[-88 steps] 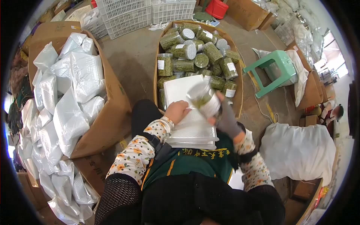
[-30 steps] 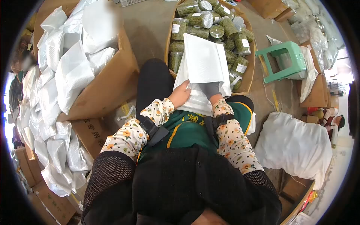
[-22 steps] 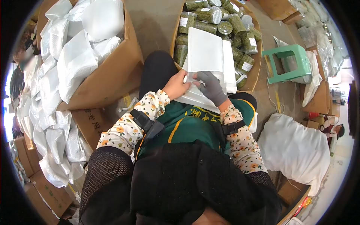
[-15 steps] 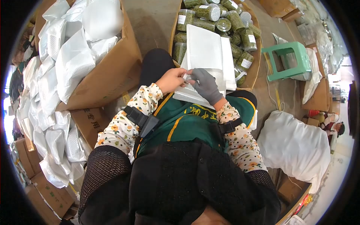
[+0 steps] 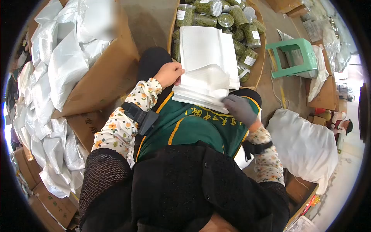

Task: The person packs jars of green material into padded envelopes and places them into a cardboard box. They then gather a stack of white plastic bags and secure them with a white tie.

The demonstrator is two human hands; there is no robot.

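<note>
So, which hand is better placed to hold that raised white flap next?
Probably the left hand: it is right at the left edge of the white flap. The gloved right hand, blurred, sits lower, by the bottom right of the white stack.

One left hand (image 5: pixel 169 74) and one right hand (image 5: pixel 240 108) are showing, totalling two hands. At least two mailers (image 5: pixel 199 46) are lying stacked. At least ten jars (image 5: pixel 253 35) are showing; overlap is hiding the exact count. At least ten parcels (image 5: pixel 69 62) are showing, overlap again preventing a full count. At least four boxes (image 5: pixel 98 73) are showing. One stool (image 5: pixel 308 56) and one sack (image 5: pixel 301 143) are showing.
</note>
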